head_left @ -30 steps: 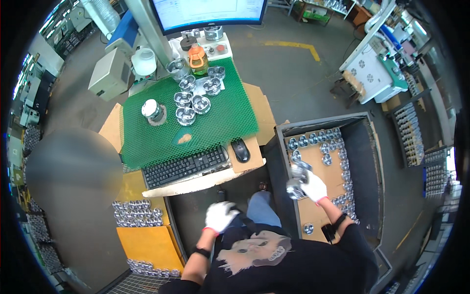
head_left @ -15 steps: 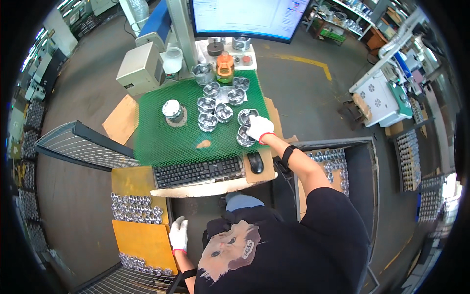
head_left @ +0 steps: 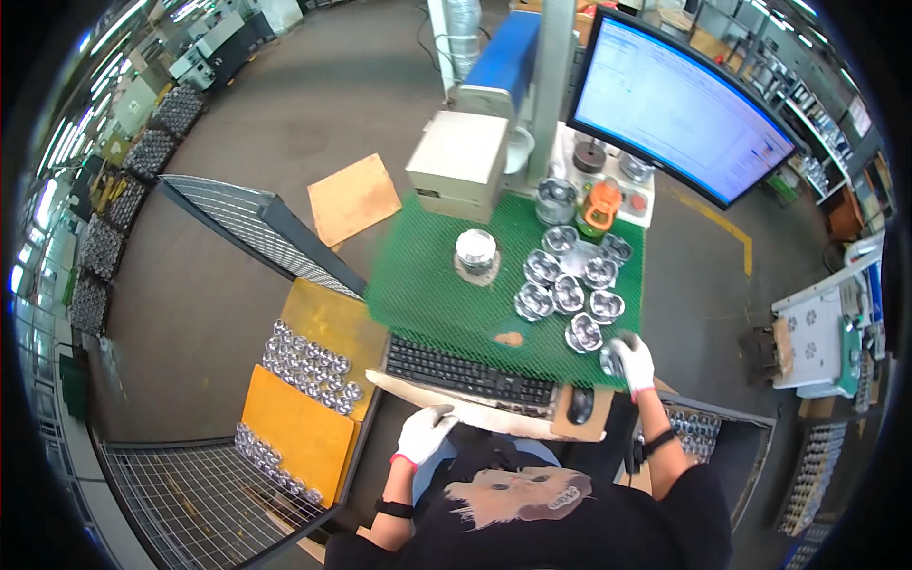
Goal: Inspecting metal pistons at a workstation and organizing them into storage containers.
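My right hand (head_left: 635, 362), in a white glove, is closed on a silver metal piston (head_left: 610, 361) at the right front edge of the green mesh mat (head_left: 418, 285). Another piston (head_left: 583, 333) lies just behind it. Further back, several more pistons (head_left: 568, 294) stand in a loose group. Towards the mat's left, a single piston (head_left: 476, 249) sits on a round base. My left hand (head_left: 425, 433), also gloved, hovers over my lap by the table's front edge, fingers extended and holding nothing.
A keyboard (head_left: 465, 372) and a mouse (head_left: 581, 406) lie along the front. Behind the mat are a monitor (head_left: 679, 100), an orange-topped bottle (head_left: 599, 205) and a beige box (head_left: 459, 161). Piston-filled crates flank me, left with yellow sheets (head_left: 294, 427), right with a dark rim (head_left: 731, 415).
The view has swung left. My right hand has shifted towards the mat's near right edge, with a piston in its grip. My left hand has come up from beside the left crate to my lap.
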